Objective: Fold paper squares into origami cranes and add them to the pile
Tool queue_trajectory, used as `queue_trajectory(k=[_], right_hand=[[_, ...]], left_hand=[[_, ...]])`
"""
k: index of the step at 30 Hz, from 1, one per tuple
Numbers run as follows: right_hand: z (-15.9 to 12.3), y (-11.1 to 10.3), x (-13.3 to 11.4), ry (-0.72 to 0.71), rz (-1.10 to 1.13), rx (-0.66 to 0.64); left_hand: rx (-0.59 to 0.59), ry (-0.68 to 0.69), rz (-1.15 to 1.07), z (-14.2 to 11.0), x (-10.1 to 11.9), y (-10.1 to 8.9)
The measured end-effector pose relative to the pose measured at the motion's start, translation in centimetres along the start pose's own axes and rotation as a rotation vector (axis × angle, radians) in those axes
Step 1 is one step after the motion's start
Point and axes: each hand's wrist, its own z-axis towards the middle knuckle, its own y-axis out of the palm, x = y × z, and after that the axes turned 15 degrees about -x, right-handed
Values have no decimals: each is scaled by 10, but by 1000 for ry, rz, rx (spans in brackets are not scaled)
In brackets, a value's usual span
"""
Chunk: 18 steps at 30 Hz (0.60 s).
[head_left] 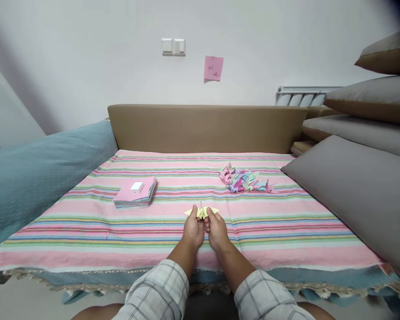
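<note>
The fingers (194, 211) of both hands are pinched on a small yellow folded-paper crane (205, 211), thumbs on top, just below the centre of the frame. The left hand (193, 231) grips its left part and the right hand (218, 230) its right part. A pointed wing sticks out to either side, and a thin tip points upward between them. The two hands are close together, the forearms running down to checked sleeves (163, 291) at the bottom edge.

Beneath the hands spreads a striped cloth (86, 226) over the sofa seat. Right of centre, above the right hand, lies a heap of folded-paper pieces (245, 180) in pink, purple, green and blue. Left of centre sits a stack of paper squares (126, 193), pink on top, with a small white block (137, 187) resting on it.

Grey cushions (356, 191) are piled along the right edge; a blue armrest (46, 178) fills the left. Behind stands a brown backrest (206, 129), and on the wall at upper centre are a pink note (213, 68) and white switches (173, 46).
</note>
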Motion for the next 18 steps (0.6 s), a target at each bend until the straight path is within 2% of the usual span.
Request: queue_trajectory(k=[9,18], right_hand=[[-2,4,-2,-7,12,58],[2,0,0,-4,53,19]], left_hand=[[44,-16,-110,-1,1,8],[-29,-82,-61,0,6,-1]])
